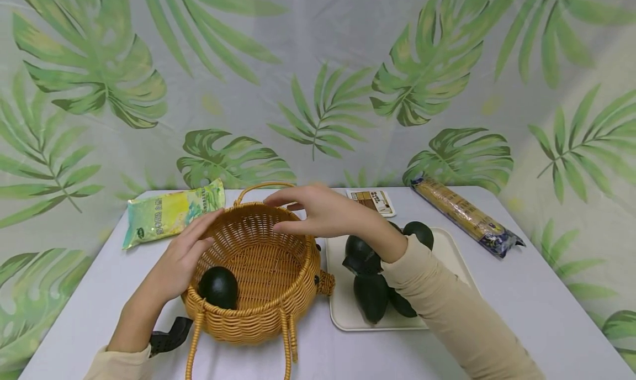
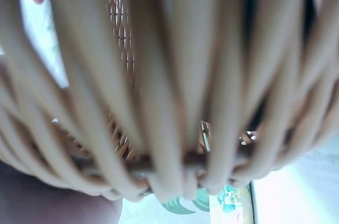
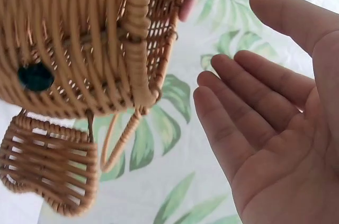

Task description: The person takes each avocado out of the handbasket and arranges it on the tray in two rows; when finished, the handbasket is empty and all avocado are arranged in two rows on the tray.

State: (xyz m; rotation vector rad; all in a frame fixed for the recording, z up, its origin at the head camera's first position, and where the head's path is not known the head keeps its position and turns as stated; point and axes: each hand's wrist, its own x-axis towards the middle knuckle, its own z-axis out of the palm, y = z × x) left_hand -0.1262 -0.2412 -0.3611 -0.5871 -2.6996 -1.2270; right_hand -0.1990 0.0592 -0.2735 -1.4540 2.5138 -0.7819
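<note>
left hand (image 1: 181,258) rests on wicker basket (image 1: 258,308); right hand (image 1: 318,211) hovers flat above.

Left hand (image 1: 181,258) rests on the wicker basket (image 1: 263,291) rim, seemingly touching; right hand (image 1: 323,211) hovers open above it

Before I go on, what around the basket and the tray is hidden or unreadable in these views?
- Head view: the right sleeve covers part of the dark fruits on the tray, so no sure count.
- Head view: print on the yellow-green packet and small card is too small.
- Left wrist view: blurred basket weave fills it; the left hand barely shows.
</note>
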